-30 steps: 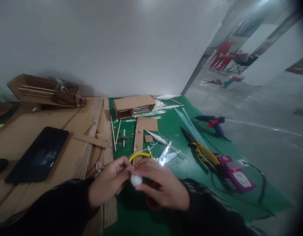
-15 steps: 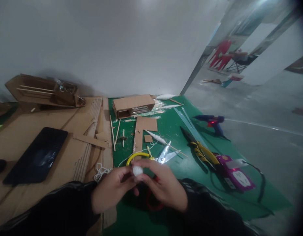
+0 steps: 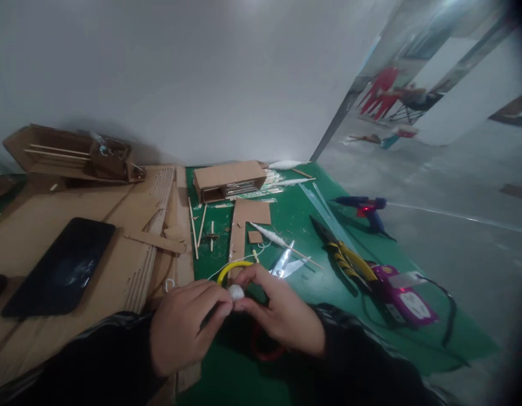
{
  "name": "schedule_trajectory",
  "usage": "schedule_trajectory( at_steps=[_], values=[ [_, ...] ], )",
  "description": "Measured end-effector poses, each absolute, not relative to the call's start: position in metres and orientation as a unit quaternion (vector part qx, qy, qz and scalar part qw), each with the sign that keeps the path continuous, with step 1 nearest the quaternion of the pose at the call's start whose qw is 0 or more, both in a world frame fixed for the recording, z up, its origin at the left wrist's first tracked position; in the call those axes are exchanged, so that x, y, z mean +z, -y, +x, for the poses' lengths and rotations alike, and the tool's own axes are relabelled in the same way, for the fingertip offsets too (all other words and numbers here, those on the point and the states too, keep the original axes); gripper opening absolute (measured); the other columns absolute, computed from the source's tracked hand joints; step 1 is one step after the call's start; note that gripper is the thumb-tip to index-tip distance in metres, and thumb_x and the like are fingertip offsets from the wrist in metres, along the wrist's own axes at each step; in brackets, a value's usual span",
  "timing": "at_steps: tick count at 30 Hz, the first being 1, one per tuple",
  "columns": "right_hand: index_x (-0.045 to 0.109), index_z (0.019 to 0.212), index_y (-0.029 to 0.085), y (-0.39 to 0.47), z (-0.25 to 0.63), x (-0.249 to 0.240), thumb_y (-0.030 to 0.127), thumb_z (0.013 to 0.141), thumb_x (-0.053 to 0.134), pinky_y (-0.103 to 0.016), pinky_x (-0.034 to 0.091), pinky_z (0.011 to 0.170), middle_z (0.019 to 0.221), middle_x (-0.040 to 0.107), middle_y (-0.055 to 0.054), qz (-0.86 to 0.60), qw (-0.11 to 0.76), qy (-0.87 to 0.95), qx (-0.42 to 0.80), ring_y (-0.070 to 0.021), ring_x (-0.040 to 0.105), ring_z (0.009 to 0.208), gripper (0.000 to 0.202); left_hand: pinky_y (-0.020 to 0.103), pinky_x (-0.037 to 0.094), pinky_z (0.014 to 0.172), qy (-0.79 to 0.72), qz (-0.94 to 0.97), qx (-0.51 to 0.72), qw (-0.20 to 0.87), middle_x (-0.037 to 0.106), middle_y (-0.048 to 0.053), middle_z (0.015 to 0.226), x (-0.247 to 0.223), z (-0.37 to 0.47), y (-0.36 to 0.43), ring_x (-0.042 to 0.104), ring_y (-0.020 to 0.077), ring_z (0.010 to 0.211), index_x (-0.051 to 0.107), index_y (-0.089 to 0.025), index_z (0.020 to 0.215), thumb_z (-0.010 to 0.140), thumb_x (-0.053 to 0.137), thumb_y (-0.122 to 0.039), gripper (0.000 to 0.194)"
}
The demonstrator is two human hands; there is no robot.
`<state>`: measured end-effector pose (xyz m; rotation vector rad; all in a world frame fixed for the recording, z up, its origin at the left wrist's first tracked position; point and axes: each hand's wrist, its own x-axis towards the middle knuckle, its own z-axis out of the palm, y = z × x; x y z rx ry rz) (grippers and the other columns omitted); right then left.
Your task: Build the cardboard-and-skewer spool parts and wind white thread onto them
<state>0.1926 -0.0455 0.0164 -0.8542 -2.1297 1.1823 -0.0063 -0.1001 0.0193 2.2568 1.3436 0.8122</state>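
A small white ball (image 3: 236, 292), which looks like wound string, sits between the thumb and index finger of my right hand (image 3: 281, 310). My left hand (image 3: 188, 321) is closed in a pinch at the ball's left edge, where white string (image 3: 214, 273) runs down to its fingers; the exact grip is partly hidden. Just beyond my hands lie scissors (image 3: 283, 264) with spread blades and a yellow handle loop. A red loop shows dimly under my right hand. Past the scissors rests a thin stick wrapped in white string (image 3: 271, 235).
Cardboard pieces (image 3: 252, 212), thin sticks and a cardboard box (image 3: 229, 180) lie on the green table. To the right are pliers (image 3: 345, 256), a glue gun (image 3: 366, 211) and a purple power box (image 3: 407, 299). A dark tablet or phone (image 3: 60, 268) lies left on cardboard.
My left hand has turned over, its back now more upward, and its fingers have shifted to the ball's left edge. The white string beside it has been drawn partly out of view.
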Motion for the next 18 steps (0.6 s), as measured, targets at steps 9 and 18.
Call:
schedule_trajectory(
  at_steps=[9,18],
  values=[
    [0.060,0.097,0.018,0.046,0.195,0.022,0.030,0.084,0.070,-0.025,0.047,0.077,0.093,0.067,-0.003,-0.265,0.265,0.795,0.476,-0.0147,0.062,0.083,0.021,0.028,0.035,0.066,-0.518,0.778,0.292,0.204,0.064,-0.001,0.077,0.020,-0.011,0.096,0.057,0.0162,0.073,0.059,-0.021,0.085,0.096,0.046,-0.026,0.017],
    [0.060,0.121,0.022,0.048,0.192,0.023,0.026,0.089,0.065,-0.033,0.048,0.090,0.106,0.065,-0.008,-0.170,0.347,0.795,0.467,-0.0192,0.060,0.102,0.033,0.024,0.036,0.059,-0.518,0.624,0.305,0.500,0.056,-0.002,0.068,0.022,-0.011,0.086,0.052,0.0133,0.064,0.056,-0.018,0.083,0.095,0.045,-0.044,0.030]
  ],
)
